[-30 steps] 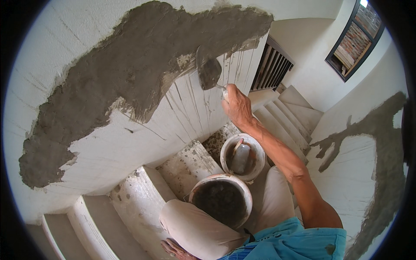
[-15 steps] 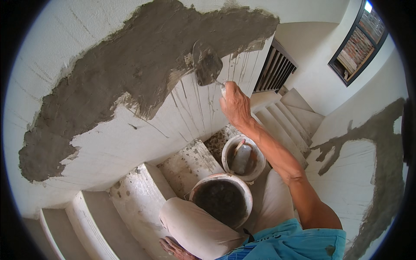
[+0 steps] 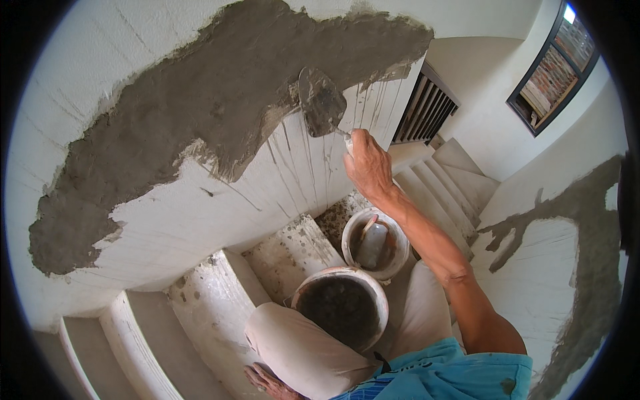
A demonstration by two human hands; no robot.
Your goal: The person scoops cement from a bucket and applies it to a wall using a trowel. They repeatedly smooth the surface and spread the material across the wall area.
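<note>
My right hand is closed round the handle of a trowel. Its mortar-smeared blade is at the lower edge of a broad patch of grey wet mortar on the white wall; whether it touches the wall is hard to tell. Grey drips run down below the patch. At the bottom, my left hand rests with its fingers spread on a stair tread beside my knee, holding nothing. Between my knees stands a bucket with dark grey mix inside.
Behind that bucket, a second bucket holds water and a pale tool. Mortar-spattered steps descend at the left, and more stairs lie beyond my right arm. A dark railing, a window and another mortared wall stand to the right.
My right hand and the trowel have shifted slightly down and to the right. The left hand and the buckets are where they were.
</note>
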